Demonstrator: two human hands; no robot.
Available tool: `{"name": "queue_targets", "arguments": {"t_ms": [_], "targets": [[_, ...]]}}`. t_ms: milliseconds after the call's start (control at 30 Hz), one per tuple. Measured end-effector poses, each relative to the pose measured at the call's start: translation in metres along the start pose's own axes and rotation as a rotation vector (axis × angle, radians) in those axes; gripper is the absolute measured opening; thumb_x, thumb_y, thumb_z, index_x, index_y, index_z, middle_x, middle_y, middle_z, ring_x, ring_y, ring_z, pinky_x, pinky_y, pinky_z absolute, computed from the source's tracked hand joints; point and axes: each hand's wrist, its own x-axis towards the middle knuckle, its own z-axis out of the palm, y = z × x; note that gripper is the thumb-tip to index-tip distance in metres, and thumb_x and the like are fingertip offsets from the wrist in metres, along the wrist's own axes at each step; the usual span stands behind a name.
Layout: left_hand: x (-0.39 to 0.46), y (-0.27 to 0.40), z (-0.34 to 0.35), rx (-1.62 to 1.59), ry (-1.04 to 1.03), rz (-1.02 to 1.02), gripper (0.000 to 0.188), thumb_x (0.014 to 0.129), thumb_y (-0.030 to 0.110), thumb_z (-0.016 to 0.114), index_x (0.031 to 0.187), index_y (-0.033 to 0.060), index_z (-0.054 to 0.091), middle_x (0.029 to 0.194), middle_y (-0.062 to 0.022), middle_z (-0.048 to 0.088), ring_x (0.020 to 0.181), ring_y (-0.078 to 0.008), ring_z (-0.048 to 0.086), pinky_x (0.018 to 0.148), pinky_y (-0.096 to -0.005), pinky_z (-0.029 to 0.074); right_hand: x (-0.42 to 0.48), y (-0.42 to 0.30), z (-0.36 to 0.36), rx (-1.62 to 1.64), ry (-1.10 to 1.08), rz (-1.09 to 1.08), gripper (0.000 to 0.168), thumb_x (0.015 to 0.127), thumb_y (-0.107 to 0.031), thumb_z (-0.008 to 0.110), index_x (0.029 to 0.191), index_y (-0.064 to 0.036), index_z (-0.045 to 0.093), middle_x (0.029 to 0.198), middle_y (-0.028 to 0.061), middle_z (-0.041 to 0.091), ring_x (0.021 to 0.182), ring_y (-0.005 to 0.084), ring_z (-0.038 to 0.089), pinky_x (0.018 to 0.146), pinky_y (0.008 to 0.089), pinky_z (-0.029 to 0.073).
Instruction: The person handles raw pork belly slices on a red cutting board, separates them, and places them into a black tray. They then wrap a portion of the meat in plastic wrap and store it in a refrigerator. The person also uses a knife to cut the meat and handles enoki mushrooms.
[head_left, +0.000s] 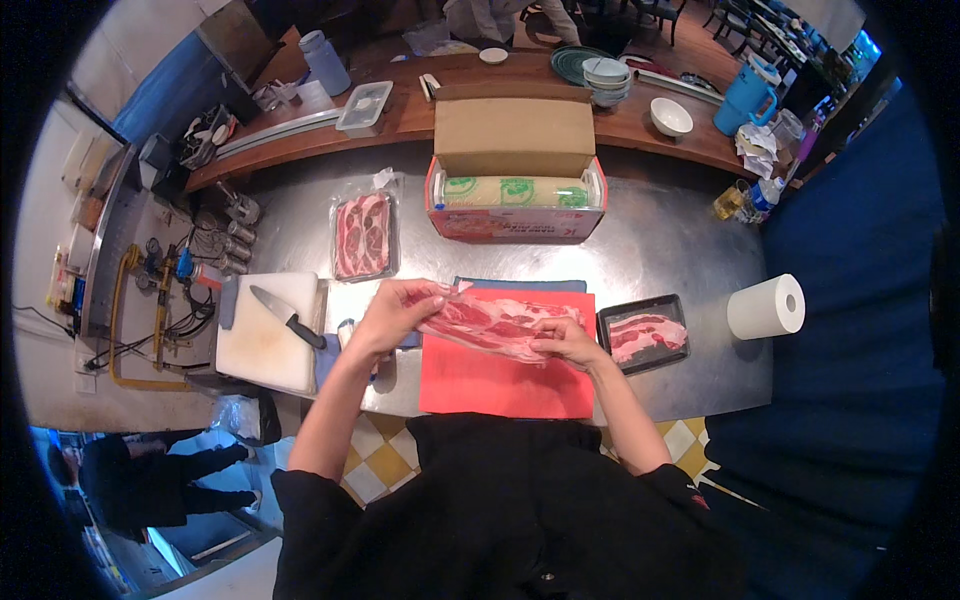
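Note:
A long slice of raw, fat-streaked meat (487, 330) is stretched between my two hands above a red cutting board (502, 390). My left hand (405, 311) pinches its left end between thumb and fingers. Near the right end, my right hand (566, 343) grips its lower edge. More meat shows behind the slice; whether it lies on the board cannot be told. To the right, a black tray (643, 360) holds meat slices (646, 335). A wrapped tray of meat slices (364, 236) lies at the back left.
A kitchen knife (289, 316) rests on a white cutting board (262, 352) at left. Behind the red board stands an open cardboard box (516, 225) with a film roll (517, 191). A paper towel roll (765, 307) lies at right. Another person (142, 480) is at lower left.

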Motion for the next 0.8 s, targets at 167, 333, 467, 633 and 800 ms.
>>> {"name": "queue_targets", "arguments": {"t_ms": [167, 333, 467, 633, 800], "targets": [[0.032, -0.082, 0.012, -0.041, 0.093, 0.046, 0.018, 0.095, 0.004, 0.065, 0.11, -0.0016, 0.072, 0.092, -0.0045, 0.073, 0.082, -0.0077, 0.064, 0.074, -0.024, 0.053, -0.001, -0.005, -0.033, -0.077, 0.222, 0.074, 0.01, 0.089, -0.006, 0.073, 0.095, -0.001, 0.068, 0.078, 0.0025, 0.067, 0.063, 0.0079, 0.063, 0.054, 0.0236, 0.053], [0.071, -0.173, 0.026, -0.123, 0.204, 0.048, 0.017, 0.092, 0.003, 0.067, 0.107, -0.0024, 0.073, 0.092, -0.0061, 0.074, 0.082, -0.0107, 0.067, 0.073, -0.0253, 0.053, 0.018, 0.009, -0.062, -0.142, 0.362, 0.008, 0.014, 0.088, -0.005, 0.072, 0.098, 0.005, 0.07, 0.066, 0.0043, 0.063, 0.053, 0.0132, 0.063, 0.05, 0.0282, 0.057], [0.088, -0.208, 0.022, 0.01, 0.289, 0.042, 0.015, 0.089, 0.004, 0.071, 0.102, -0.002, 0.074, 0.087, -0.0052, 0.074, 0.077, -0.0104, 0.067, 0.069, -0.0251, 0.053, 0.026, 0.003, -0.06, -0.262, 0.428, 0.092, 0.016, 0.088, -0.003, 0.07, 0.101, 0.006, 0.068, 0.067, 0.0041, 0.063, 0.054, 0.0125, 0.063, 0.049, 0.0308, 0.058], [0.085, -0.224, 0.014, 0.234, 0.314, 0.03, 0.013, 0.087, 0.004, 0.073, 0.099, -0.0023, 0.074, 0.086, -0.0064, 0.075, 0.077, -0.0105, 0.068, 0.068, -0.0251, 0.054, 0.025, 0.016, -0.064, -0.339, 0.498, 0.116, 0.014, 0.088, -0.003, 0.071, 0.098, 0.006, 0.069, 0.07, 0.006, 0.066, 0.055, 0.0128, 0.064, 0.049, 0.0288, 0.056], [0.075, -0.188, 0.012, 0.076, 0.274, 0.0, 0.013, 0.086, 0.001, 0.074, 0.098, -0.0033, 0.073, 0.087, -0.0082, 0.075, 0.078, -0.0113, 0.069, 0.069, -0.0248, 0.054, 0.016, 0.017, -0.069, -0.329, 0.486, -0.007, 0.012, 0.087, -0.004, 0.071, 0.096, 0.004, 0.071, 0.071, 0.0072, 0.068, 0.055, 0.0147, 0.066, 0.05, 0.0279, 0.054]]}}
